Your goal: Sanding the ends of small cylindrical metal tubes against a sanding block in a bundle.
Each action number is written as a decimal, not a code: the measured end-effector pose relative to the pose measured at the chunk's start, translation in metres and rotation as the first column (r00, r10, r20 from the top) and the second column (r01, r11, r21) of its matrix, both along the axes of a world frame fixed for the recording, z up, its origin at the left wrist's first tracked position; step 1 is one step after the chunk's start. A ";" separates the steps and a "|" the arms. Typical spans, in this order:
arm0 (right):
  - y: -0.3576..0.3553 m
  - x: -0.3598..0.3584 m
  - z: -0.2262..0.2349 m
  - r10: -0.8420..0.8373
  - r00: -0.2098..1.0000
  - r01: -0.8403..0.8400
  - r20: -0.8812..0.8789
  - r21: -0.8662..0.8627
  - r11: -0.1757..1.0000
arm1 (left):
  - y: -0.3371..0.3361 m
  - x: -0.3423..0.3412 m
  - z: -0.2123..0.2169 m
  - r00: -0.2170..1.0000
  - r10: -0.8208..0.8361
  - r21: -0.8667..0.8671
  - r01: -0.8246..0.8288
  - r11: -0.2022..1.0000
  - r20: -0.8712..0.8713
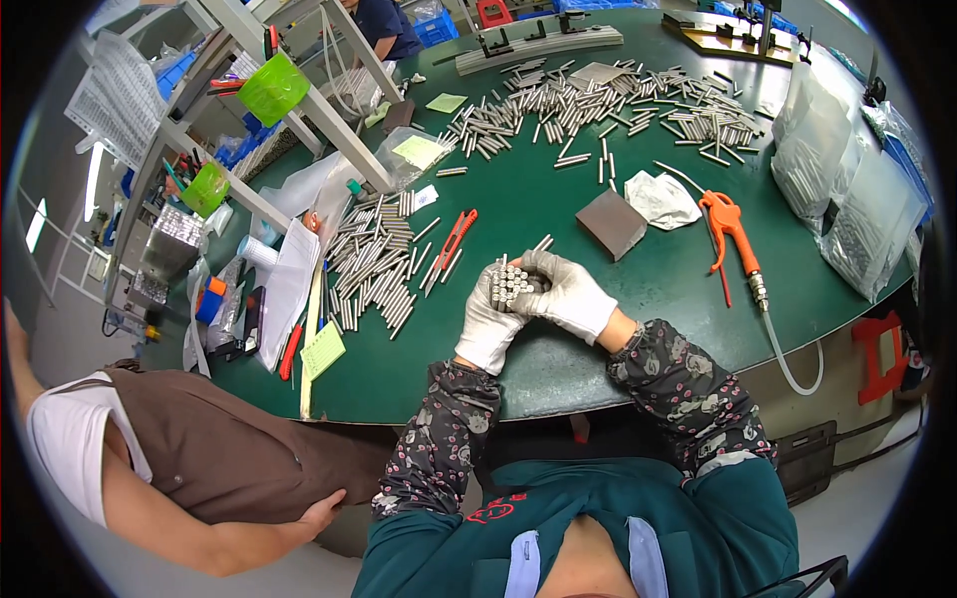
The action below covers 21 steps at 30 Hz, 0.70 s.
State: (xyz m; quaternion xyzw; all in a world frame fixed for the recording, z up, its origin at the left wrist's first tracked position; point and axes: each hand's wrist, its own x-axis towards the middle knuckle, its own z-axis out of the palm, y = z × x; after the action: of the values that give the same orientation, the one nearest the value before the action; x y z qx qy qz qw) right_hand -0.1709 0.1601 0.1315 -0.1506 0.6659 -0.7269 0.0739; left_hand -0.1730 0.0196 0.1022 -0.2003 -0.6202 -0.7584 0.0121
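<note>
Both my hands wear white gloves and close together round a bundle of short metal rods (512, 285), whose round ends face up toward me. My left hand (486, 324) wraps the bundle's left side. From the right, my right hand (573, 297) presses against it, fingers curled over the top. One rod (543, 242) sticks out past the far side of my fingers. On the green table (478, 374) to the left lies a loose pile of similar rods (371, 261), with a red utility knife (455, 244) beside it. Beyond my hands spreads a larger heap of rods (598, 103).
A brown block (611, 224) and a crumpled white cloth (661, 200) lie ahead to the right. Farther right are an orange air gun (733, 239) with its hose and plastic bags of rods (867, 224). A metal frame (324, 115) stands left; a person in a brown apron (229, 448) stands close by.
</note>
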 end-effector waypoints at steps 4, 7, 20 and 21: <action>0.002 0.001 0.001 -0.004 1.000 0.004 -0.006 0.028 1.000 | 0.001 0.001 0.001 1.000 -0.009 0.008 0.009 1.000 0.015; 0.002 0.003 0.004 0.004 1.000 -0.004 -0.005 0.033 0.999 | 0.001 0.000 -0.001 1.000 -0.018 0.054 0.017 0.998 0.024; 0.003 0.005 0.012 0.016 0.988 0.003 -0.153 0.121 0.993 | 0.001 0.006 0.015 0.984 0.069 0.089 -0.085 0.992 0.166; 0.005 0.007 0.017 0.019 0.988 0.000 -0.156 0.121 0.993 | 0.001 0.009 0.021 0.967 0.101 0.076 -0.122 0.990 0.233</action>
State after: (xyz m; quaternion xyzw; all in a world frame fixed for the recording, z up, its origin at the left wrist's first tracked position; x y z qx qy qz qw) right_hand -0.1635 0.1651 0.1481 -0.2057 0.7115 -0.6710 0.0336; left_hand -0.1642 0.0209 0.1235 -0.0755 -0.5930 -0.8016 -0.0077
